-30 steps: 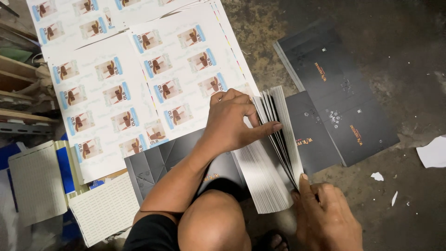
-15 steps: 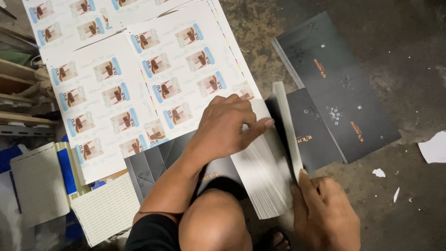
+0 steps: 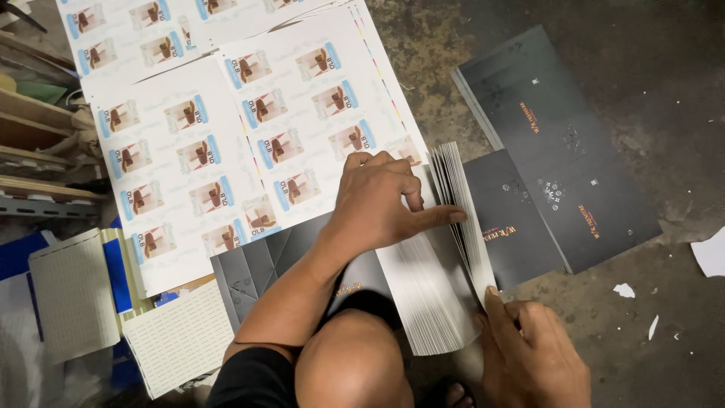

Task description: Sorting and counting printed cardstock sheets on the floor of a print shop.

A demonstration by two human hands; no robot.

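My left hand (image 3: 381, 200) lies on a thick stack of grey-white card sheets (image 3: 434, 291), its forefinger stretched right and pressed into the fanned sheets. The fanned part of the stack (image 3: 462, 204) stands up on edge between my two hands. My right hand (image 3: 529, 351) holds the near right corner of the stack, thumb against the sheet edges. Under and right of the stack lies a dark printed card (image 3: 513, 219) with orange lettering. My bare knee (image 3: 351, 363) is below the left forearm.
Large white sheets printed with rows of small blue-and-brown labels (image 3: 226, 143) cover the floor at left. A bigger dark printed sheet (image 3: 559, 143) lies at the right on bare concrete. Folded grey cards (image 3: 257, 264), gridded white pads (image 3: 177, 344), wooden slats (image 3: 38, 136) and paper scraps (image 3: 710, 253) lie around.
The fanned sheets first closed up against my left hand, then spread open again. My left forefinger now reaches farther right into them. My right hand stays at the near corner.
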